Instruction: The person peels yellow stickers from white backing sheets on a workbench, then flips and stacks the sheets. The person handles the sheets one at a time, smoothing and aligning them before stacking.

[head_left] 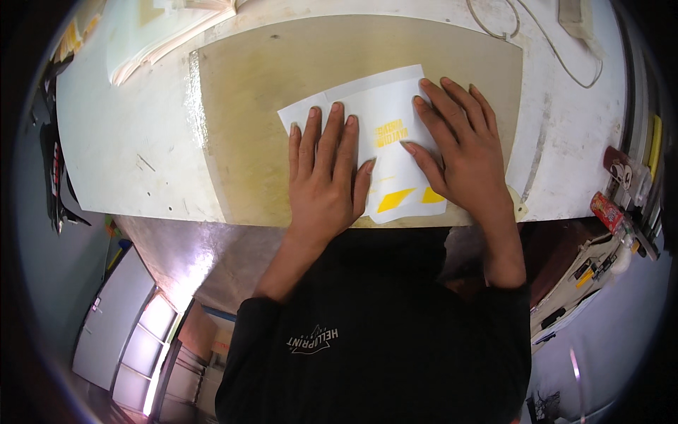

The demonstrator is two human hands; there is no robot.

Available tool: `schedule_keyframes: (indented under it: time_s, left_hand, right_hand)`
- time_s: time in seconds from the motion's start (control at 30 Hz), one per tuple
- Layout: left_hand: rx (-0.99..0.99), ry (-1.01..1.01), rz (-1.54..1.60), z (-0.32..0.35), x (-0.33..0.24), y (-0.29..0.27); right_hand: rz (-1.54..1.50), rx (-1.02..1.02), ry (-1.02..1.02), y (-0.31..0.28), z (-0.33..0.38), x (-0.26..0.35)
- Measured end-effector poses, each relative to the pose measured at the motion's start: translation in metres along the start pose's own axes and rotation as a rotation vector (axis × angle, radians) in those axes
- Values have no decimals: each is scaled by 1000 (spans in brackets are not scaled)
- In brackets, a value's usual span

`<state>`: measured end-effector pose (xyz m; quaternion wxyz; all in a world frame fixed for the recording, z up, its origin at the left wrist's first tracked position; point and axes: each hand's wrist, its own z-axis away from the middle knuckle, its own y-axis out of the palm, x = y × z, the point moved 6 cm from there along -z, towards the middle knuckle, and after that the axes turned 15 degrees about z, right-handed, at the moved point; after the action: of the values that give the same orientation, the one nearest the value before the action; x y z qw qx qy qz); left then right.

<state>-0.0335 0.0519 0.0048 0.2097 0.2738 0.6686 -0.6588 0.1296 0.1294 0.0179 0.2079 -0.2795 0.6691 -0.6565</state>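
A yellow-printed white paper sheet [385, 166] is overlapped at left by the left hand [323, 180], at right by the right hand [470, 159], fingers [328, 143] spread flat.

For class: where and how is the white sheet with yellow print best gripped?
Probably pinch the white sheet at its far left corner, coming from the left: that corner juts uncovered beyond the left hand, which rests on the sheet.

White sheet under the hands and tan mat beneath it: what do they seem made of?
White sheet: probably paper, matte, judging by its thin edges and fold along the top.
Tan mat: possibly plastic, dull finish; smooth, stained surface, exact material uncertain.
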Motion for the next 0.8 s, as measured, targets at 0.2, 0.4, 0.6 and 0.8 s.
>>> schedule_keyframes:
  time_s: [0.2, 0.4, 0.6, 0.8]
  left_hand:
    - [-6, 11, -1, 1, 1, 0]
    - [-17, 14, 12, 2, 2, -1]
    - [-17, 9, 9, 3, 2, -1]
    - [-19, 11, 18, 2, 3, 0]
  right_hand:
    - [-23, 8, -5, -7, -7, 3]
    - [-23, 4, -6, -6, -8, 2]
    - [-43, -44, -3, 0, -2, 4]
    - [-56, -28, 4, -1, -2, 3]
